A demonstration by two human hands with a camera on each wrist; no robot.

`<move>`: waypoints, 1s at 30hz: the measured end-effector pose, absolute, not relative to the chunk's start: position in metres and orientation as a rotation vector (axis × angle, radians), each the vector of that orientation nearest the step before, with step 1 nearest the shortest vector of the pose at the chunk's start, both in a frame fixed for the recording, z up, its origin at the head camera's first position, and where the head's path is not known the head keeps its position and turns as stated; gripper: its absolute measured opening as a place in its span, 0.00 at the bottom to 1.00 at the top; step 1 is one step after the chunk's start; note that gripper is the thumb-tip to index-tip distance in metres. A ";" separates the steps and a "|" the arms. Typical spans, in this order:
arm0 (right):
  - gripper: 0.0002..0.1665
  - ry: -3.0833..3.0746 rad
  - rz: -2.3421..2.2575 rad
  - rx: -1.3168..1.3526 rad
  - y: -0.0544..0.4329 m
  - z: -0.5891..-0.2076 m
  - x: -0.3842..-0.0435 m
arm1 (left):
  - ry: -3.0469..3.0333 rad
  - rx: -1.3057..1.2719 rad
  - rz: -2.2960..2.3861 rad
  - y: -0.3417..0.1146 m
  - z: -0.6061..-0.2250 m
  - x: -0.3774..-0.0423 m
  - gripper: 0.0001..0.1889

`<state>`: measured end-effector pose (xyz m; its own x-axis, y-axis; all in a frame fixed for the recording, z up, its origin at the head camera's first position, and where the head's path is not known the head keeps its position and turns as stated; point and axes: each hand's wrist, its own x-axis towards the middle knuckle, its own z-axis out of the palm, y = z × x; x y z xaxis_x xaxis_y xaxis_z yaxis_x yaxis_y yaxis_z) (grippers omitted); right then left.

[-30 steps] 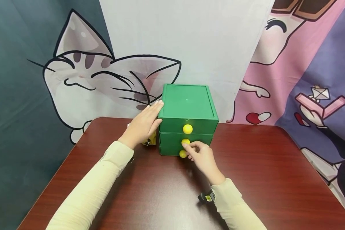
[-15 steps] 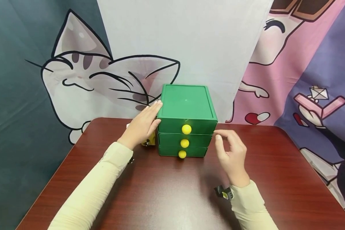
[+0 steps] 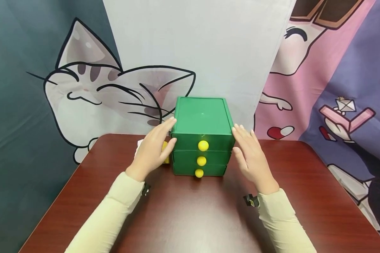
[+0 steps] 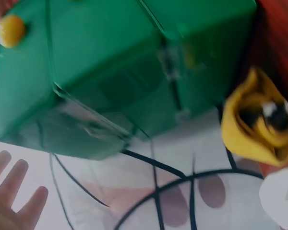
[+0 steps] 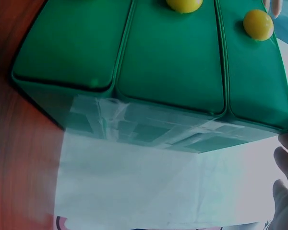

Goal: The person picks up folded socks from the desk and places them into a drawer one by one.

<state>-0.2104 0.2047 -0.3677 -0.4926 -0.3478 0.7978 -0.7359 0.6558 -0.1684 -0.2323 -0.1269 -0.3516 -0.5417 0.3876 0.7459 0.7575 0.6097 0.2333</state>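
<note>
A green three-drawer box stands on the table, its drawers pushed in, with a round yellow knob on each front. My left hand is at its upper left edge, fingers straight. On the opposite side my right hand has its straight fingertips right at the upper right edge. In the left wrist view the left hand's fingers stand apart from the box's side. The right wrist view shows tape across the box's side and the right hand's fingers near its top corner.
Left of the box, partly behind my left hand, lies a yellow item with black and white markings beside a white object. The reddish-brown table reaches back to a cartoon-printed cloth.
My right hand has let go of the middle knob and moved right, then up to the box's right side, its fingers straightening. The left hand stays on the left, spreading its thumb slightly.
</note>
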 end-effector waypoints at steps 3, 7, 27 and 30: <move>0.36 -2.118 0.636 0.855 0.206 -0.368 -0.214 | -2.037 -0.864 -0.753 -0.121 -0.358 -0.217 0.23; 0.36 -2.127 0.630 0.863 0.207 -0.368 -0.218 | -1.953 -0.772 -0.831 -0.111 -0.370 -0.200 0.18; 0.33 -2.054 0.737 0.836 0.202 -0.368 -0.222 | -2.552 -0.225 -2.052 -0.070 -0.436 -0.177 0.15; 0.33 -2.058 0.757 0.833 0.202 -0.368 -0.222 | -2.536 -0.082 -2.292 -0.068 -0.444 -0.179 0.19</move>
